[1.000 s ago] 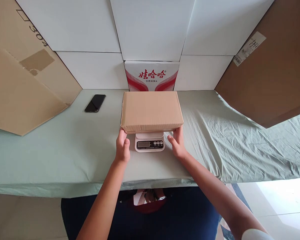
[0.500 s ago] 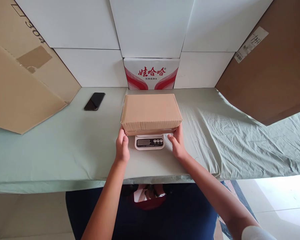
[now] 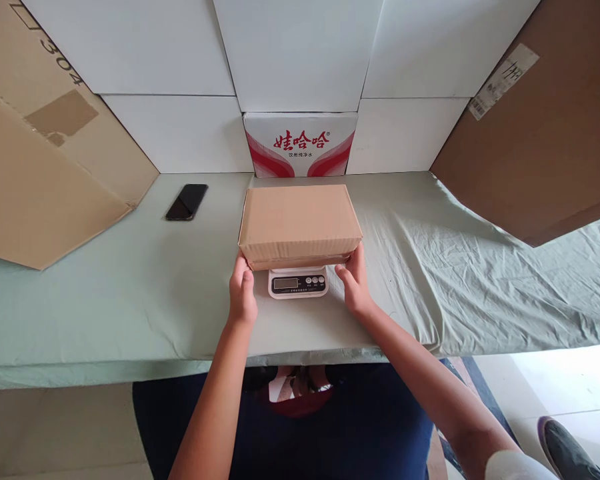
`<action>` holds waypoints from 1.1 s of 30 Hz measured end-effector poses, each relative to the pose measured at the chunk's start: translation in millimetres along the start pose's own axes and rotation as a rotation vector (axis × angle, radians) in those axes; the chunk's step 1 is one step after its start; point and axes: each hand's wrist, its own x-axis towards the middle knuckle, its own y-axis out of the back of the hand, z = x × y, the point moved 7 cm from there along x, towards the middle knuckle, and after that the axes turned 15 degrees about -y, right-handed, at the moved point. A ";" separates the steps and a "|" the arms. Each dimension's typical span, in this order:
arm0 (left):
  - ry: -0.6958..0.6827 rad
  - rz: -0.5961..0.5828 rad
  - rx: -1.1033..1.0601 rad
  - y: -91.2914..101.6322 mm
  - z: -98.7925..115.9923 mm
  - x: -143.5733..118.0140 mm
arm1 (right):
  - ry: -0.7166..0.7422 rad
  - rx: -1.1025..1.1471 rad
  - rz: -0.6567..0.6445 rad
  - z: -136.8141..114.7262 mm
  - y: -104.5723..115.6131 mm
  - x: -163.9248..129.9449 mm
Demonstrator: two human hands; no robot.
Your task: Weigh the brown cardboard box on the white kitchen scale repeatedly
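A closed cardboard box (image 3: 300,223) sits on a small white scale (image 3: 299,282) at the middle of the bench (image 3: 130,293), which is covered with a pale green cloth. The box overhangs the scale, so only the scale's front strip with its display and buttons shows beneath the near edge.

The left hand (image 3: 243,293) holds the box at its near left corner: fingers run under or along the bottom edge and the thumb lies up against the front face. The right hand (image 3: 354,285) does the same at the near right corner, its fingers loosely curled against the lower edge. Both hands grip the box lightly rather than closing into fists; whether the box bears fully on the scale cannot be told.

Just behind the box stands a white carton (image 3: 300,145) with red print, set against white panels. A black phone (image 3: 187,201) lies flat on the cloth, well apart to the left. Large brown cardboard sheets lean at the left (image 3: 40,167) and right (image 3: 540,140) ends of the bench. A dark shoe (image 3: 570,453) shows on the floor at lower right.
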 end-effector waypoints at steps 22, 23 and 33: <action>0.030 0.068 -0.011 3.4 2.2 2.8 | -0.039 0.201 0.020 6.8 15.4 9.5; 0.040 0.049 -0.003 2.0 1.4 1.9 | -0.037 0.193 0.005 4.6 12.5 9.0; -0.005 -0.039 -0.045 -7.2 8.6 38.8 | 0.063 0.053 -0.058 -41.5 10.6 50.1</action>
